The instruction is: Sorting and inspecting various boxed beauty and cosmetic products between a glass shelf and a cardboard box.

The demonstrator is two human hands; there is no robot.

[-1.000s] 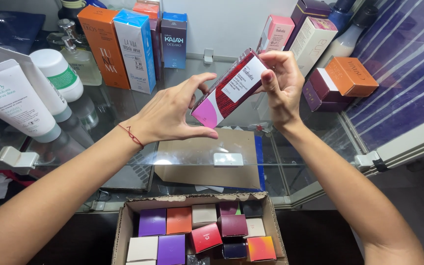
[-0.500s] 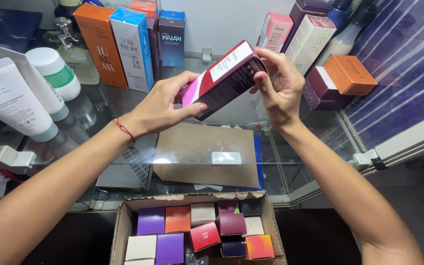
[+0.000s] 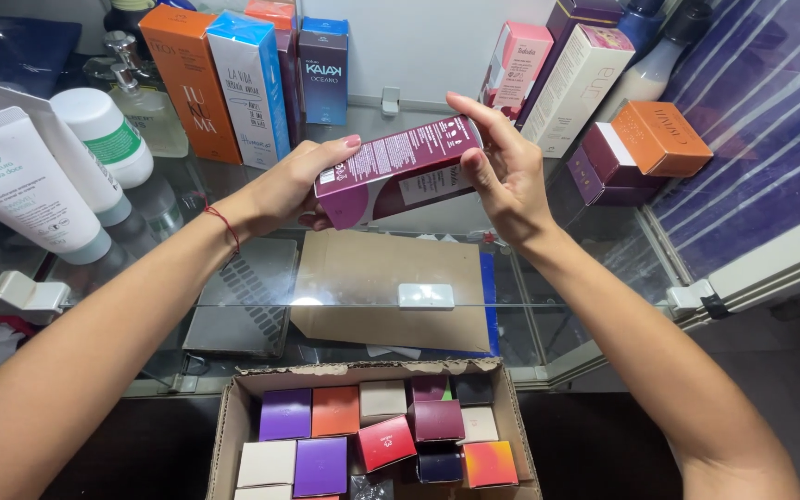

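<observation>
I hold a long maroon carton [image 3: 391, 171] with small white print lying nearly level above a glass shelf [image 3: 233, 199]. My left hand [image 3: 293, 185] grips its left end, a red string on the wrist. My right hand [image 3: 502, 171] clasps its right end, fingers curled over the top. Both hands hover over the middle of the shelf, in front of a row of upright cartons.
Orange, light-blue and dark-blue cartons [image 3: 243, 83] stand at the back left, white tubes [image 3: 30, 181] at far left. Pink, white, purple and orange boxes [image 3: 604, 111] crowd the back right. A cardboard box [image 3: 233, 417] of several small coloured cartons sits below the shelf.
The carton has been turned in my hands: its pink-and-white face has rolled away and the printed maroon side now faces me, lying flatter than before.
</observation>
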